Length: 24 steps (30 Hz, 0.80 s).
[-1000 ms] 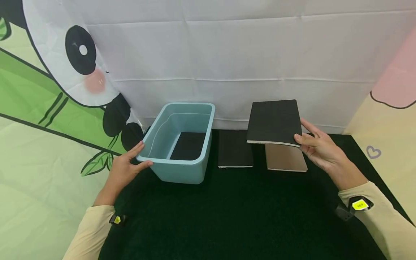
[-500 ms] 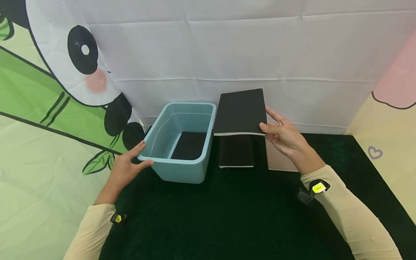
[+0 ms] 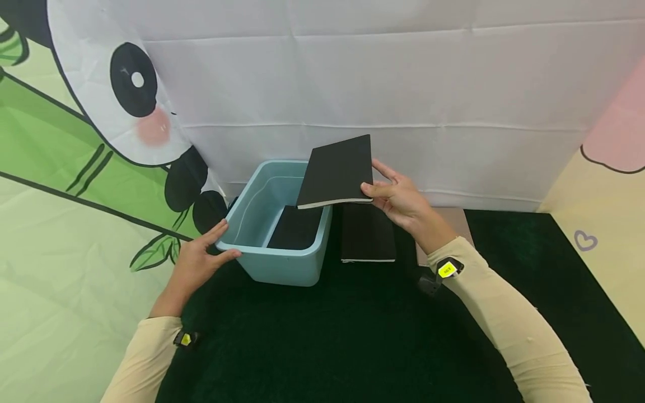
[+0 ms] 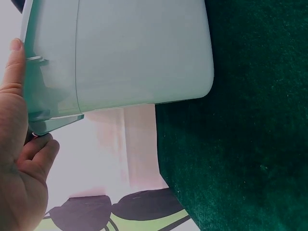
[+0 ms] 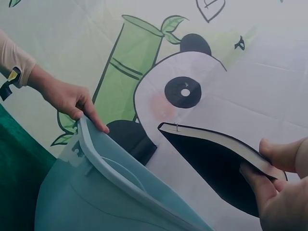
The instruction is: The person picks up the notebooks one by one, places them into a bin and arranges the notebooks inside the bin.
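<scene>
The right hand (image 3: 398,201) pinches a black notebook (image 3: 336,171) above the blue bin (image 3: 282,263); the left hand (image 3: 199,260) grips its rim.

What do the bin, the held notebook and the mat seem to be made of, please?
Bin: likely moulded plastic, pale blue, smooth with a soft sheen and rounded rim. Notebook in the right hand: matte black cover, perhaps card or faux leather, over a pale paper page block. Mat: dark green, fuzzy pile, felt or short carpet.

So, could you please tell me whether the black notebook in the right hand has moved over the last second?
Yes. The black notebook has travelled leftward, from above the tan notebook to over the blue bin's right rim.
</scene>
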Each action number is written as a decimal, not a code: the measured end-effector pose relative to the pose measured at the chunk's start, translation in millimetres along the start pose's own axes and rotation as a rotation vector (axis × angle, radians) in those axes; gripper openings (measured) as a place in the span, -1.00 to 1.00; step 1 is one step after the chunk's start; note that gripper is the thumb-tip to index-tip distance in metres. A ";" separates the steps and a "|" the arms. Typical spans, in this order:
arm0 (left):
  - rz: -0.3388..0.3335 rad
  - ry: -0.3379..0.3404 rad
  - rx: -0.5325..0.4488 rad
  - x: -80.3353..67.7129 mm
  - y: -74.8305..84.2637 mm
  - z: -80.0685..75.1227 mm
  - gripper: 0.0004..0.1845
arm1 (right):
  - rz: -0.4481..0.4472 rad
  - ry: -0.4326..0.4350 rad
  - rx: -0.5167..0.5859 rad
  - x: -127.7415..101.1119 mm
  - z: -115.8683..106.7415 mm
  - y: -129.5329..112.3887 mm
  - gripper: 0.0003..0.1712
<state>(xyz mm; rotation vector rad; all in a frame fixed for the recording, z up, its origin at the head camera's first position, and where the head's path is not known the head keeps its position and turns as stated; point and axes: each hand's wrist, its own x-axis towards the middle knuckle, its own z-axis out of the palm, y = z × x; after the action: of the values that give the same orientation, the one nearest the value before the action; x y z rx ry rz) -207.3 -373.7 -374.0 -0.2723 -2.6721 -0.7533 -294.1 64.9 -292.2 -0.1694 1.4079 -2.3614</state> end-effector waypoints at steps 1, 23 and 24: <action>-0.006 -0.005 0.001 0.3 0.3 0.2 -0.15 | 0.002 -0.002 -0.002 2.6 2.4 2.4 -0.11; -0.037 -0.010 -0.012 0.5 4.8 -0.2 -0.15 | 0.075 0.042 -0.063 64.5 46.1 46.9 -0.08; -0.039 -0.012 -0.012 0.1 4.9 -0.3 -0.15 | 0.082 0.044 -0.069 66.0 47.7 48.2 -0.07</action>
<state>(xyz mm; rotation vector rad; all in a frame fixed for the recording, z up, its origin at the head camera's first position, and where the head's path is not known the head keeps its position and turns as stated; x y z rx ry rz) -206.0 -369.6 -371.5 -0.2293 -2.6918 -0.7818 -327.9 -20.0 -316.6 -0.0770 1.4889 -2.2653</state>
